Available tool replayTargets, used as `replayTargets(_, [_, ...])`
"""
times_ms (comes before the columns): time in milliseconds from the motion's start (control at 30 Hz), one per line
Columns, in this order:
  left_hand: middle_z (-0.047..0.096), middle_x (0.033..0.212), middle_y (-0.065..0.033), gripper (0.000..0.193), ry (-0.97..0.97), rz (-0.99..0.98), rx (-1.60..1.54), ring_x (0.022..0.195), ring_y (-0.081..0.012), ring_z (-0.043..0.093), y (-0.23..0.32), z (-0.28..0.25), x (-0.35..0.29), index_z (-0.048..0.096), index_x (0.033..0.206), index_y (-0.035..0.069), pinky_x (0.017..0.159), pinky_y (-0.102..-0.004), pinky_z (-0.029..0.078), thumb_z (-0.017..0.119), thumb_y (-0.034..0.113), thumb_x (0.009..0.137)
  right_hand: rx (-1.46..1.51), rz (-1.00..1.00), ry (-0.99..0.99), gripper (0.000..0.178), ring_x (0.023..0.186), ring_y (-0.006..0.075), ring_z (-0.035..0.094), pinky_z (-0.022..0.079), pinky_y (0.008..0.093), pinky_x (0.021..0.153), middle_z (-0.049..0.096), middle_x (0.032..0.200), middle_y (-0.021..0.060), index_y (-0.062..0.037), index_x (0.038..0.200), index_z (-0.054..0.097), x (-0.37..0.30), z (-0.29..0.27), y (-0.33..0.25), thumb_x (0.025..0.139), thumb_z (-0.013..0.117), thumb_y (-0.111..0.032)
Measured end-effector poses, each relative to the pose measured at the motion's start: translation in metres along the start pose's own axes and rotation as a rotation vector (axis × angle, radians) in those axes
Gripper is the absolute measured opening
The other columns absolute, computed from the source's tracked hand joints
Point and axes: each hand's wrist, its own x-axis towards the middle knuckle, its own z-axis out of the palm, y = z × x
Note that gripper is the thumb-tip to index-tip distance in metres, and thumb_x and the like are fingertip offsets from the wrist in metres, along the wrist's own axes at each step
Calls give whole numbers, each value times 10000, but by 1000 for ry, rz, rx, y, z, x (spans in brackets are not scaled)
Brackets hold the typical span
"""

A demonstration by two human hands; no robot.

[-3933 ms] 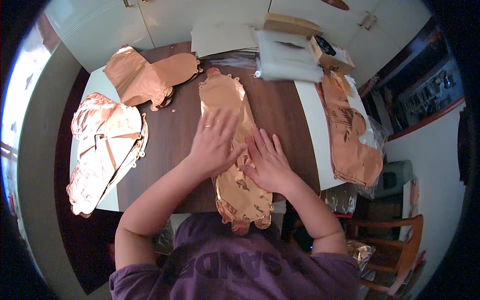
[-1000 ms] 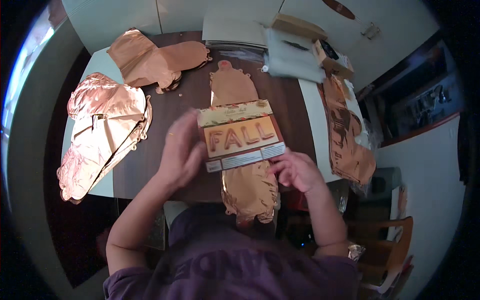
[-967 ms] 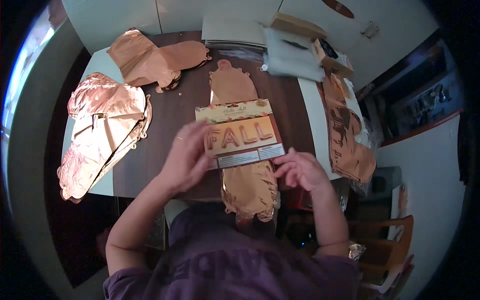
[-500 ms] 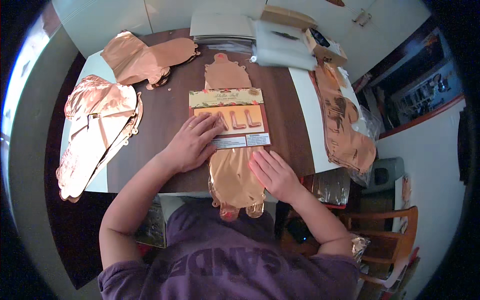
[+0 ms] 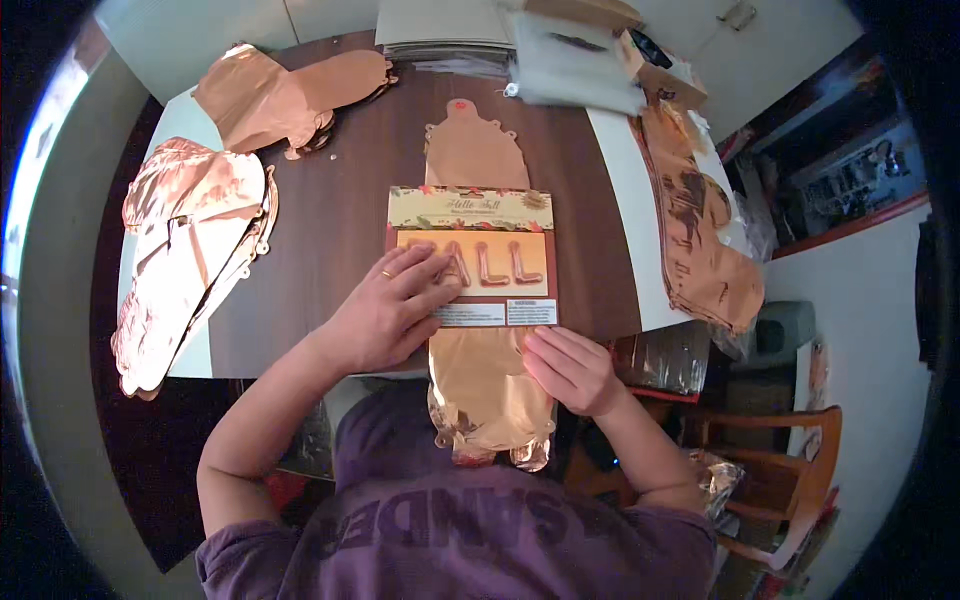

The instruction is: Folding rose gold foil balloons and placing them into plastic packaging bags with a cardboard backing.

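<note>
A flat rose-gold foil balloon [image 5: 475,150] lies lengthwise in front of me on the brown table, its near end [image 5: 490,400] hanging over the front edge. Across its middle lies a printed cardboard package card [image 5: 470,210], cream at the top with an orange picture panel. My left hand [image 5: 400,300] rests on the card's left side, fingers stretched over the picture and holding nothing. Close to the card's lower right corner, my right hand [image 5: 572,370] lays its extended fingers on the foil's right edge. Its thumb is hidden.
Stacks of foil balloons lie at the left [image 5: 190,260], the far left [image 5: 290,95] and the right [image 5: 700,220]. White cards [image 5: 445,25], clear plastic bags [image 5: 575,75] and a small open box [image 5: 665,70] sit at the back. A wooden chair [image 5: 825,450] stands at the right.
The balloon and card have slid toward me and slightly right. Both hands moved along with them, and my right fingertips are now at the card's lower edge.
</note>
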Motion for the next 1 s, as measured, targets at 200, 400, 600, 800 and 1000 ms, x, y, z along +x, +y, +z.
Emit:
replayTargets(200, [479,1371,-182,510,21,-6,8,1285,-396,432,9,2,-1,584,1266,70,1096,-517,332,674,158,772,-29,-5,36,158,1012,280,672,536,403,903,695,1059,135,-41,959,682,-4,-1,-4,822,670,-121])
replayTargets(400, [474,1374,-190,517,52,8,-13,1283,-415,426,14,7,-2,577,1281,79,1092,-521,338,672,148,777,-2,45,40,187,1013,276,667,524,426,918,688,1100,134,-42,1003,671,-6,-1,-5,830,658,-112])
replayTargets(600, [467,1378,-200,554,31,3,-60,1295,-427,412,17,-1,-4,552,1308,67,1096,-562,310,670,204,785,66,97,53,217,1014,285,663,531,433,907,684,1103,132,-45,1030,654,-9,0,-1,828,651,-126])
replayTargets(800, [534,1260,-173,593,-95,22,-95,1268,-346,464,26,-11,-14,577,1226,29,1110,-535,301,706,314,723,216,226,111,199,896,298,690,564,415,797,698,989,122,-54,1002,633,5,-7,5,827,657,-146])
replayTargets(1000, [597,1033,-153,262,226,-183,-120,1023,-354,593,35,17,-6,575,931,36,906,-447,489,755,95,750,331,715,-106,182,831,393,627,523,440,706,615,912,165,-19,970,569,34,-6,24,877,652,-151])
